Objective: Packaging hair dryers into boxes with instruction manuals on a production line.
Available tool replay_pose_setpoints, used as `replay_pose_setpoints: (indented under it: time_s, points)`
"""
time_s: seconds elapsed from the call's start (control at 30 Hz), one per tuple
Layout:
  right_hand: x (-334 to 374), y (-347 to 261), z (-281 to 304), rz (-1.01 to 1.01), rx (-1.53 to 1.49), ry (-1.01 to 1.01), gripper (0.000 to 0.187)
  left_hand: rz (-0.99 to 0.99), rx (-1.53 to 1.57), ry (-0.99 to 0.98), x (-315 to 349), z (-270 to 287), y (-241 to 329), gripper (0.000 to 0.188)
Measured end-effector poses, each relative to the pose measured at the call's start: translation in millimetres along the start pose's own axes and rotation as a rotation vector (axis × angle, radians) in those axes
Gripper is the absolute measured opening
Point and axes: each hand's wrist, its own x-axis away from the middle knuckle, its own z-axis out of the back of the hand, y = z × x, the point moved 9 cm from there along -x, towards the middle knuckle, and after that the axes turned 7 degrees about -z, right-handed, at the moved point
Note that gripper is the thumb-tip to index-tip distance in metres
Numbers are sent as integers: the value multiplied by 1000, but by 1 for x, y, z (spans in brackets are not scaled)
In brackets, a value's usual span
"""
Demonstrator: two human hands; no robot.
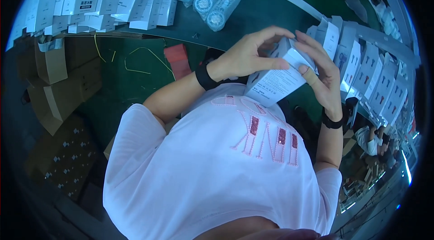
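Note:
A white printed carton (pixel 276 85) is held tilted in front of my chest, its upper end toward the table. My left hand (pixel 253 55) grips its upper left side, thumb lying across the printed face. My right hand (pixel 322 70) holds the upper right end with bent fingers and thumb; a tan strip wraps that thumb. The fingers partly cover the carton's upper end, so I cannot tell whether its flap is fully closed. Beyond my left hand, bubble-wrapped handheld devices with round ends (pixel 217 2) lie on the dark green table (pixel 158 32).
Upright white cartons (pixel 97 0) fill the table's far left. More white cartons (pixel 370 77) stand in rows at the right. Open brown cardboard boxes (pixel 54 77) are on the left, near a red piece (pixel 178 60) and yellow straps (pixel 149 61). Another person (pixel 373 140) is at far right.

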Motion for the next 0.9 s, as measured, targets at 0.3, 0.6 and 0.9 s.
replay_pose_setpoints:
  time_s: [0.3, 0.6, 0.9]
  points:
    - [0, 15, -3, -66, 157, 100, 38, 38, 1, 80, -8, 8, -14, 50]
    - [-133, 142, 44, -215, 20, -158, 35, 124, -508, 406, -46, 93, -30, 71]
    - [-274, 185, 171, -708, 928, 438, 90, 164, -890, 203, -44, 61, -84, 69]
